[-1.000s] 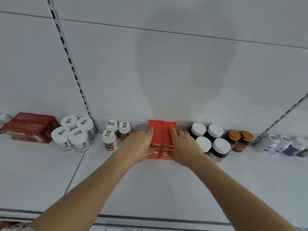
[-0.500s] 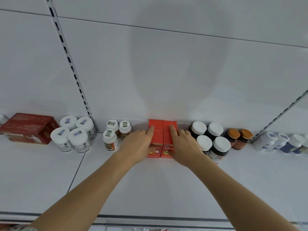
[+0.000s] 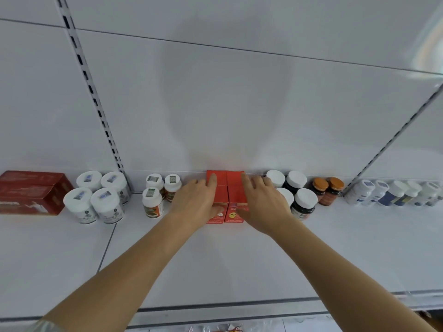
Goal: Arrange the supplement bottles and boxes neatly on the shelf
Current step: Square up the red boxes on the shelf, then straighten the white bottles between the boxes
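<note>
A tight block of small red boxes point(image 3: 233, 188) stands at the back of the white shelf point(image 3: 215, 259), against the rear panel. My left hand point(image 3: 196, 200) presses its left side, with the index finger lying on top and the thumb across the front face. Pressed to the right side is my right hand point(image 3: 261, 202), fingers stretched over the top edge and thumb on the front. Part of the box fronts is hidden by my thumbs.
Left of the boxes stand small orange-label bottles point(image 3: 153, 200), white jars point(image 3: 96, 197) and large dark red boxes point(image 3: 31, 192). To the right are white-capped dark bottles point(image 3: 302, 197), orange-capped bottles point(image 3: 327, 188) and white and blue bottles point(image 3: 393, 192). A slotted upright point(image 3: 96, 104) rises behind.
Both hands stay pressed on the red boxes in the same place. Only the view has drifted slightly.
</note>
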The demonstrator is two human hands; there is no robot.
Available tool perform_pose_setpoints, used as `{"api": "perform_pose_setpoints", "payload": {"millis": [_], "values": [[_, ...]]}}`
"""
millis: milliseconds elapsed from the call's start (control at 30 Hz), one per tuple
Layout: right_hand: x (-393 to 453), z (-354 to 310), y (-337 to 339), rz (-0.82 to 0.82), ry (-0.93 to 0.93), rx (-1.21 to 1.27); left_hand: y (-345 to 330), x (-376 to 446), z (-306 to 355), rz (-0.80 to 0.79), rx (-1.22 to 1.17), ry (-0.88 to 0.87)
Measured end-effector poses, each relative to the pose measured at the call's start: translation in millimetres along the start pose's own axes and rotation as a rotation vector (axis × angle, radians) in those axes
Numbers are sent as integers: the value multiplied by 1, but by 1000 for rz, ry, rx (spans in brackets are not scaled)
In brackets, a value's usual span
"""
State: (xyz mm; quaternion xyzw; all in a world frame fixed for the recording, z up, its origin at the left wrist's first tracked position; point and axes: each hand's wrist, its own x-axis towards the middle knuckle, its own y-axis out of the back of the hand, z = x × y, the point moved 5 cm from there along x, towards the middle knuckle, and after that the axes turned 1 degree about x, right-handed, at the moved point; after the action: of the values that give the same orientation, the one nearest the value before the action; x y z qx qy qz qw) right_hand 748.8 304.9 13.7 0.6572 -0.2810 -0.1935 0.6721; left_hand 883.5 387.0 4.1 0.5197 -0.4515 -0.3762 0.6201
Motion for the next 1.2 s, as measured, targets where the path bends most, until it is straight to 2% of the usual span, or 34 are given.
{"api": "perform_pose_setpoints", "payload": {"millis": [100,200,300,433,700,967,1200], "values": [[-8,17,23,61,4,-2,21,5,10,108,-23,-22],[-19,47,45,71,14,-19,38,10,43,184,-95,-123],[-31,88,56,39,-21,-95,39,21,79,143,-127,-199],[-38,139,49,-84,-75,-126,25,40,114,36,-116,-208],[-30,167,13,-211,98,-141,-7,53,138,-113,-4,-59],[-24,170,-7,-105,158,-85,-17,53,148,-180,34,-22],[-25,170,-8,-85,152,-74,-19,53,150,-199,58,-17]]}}
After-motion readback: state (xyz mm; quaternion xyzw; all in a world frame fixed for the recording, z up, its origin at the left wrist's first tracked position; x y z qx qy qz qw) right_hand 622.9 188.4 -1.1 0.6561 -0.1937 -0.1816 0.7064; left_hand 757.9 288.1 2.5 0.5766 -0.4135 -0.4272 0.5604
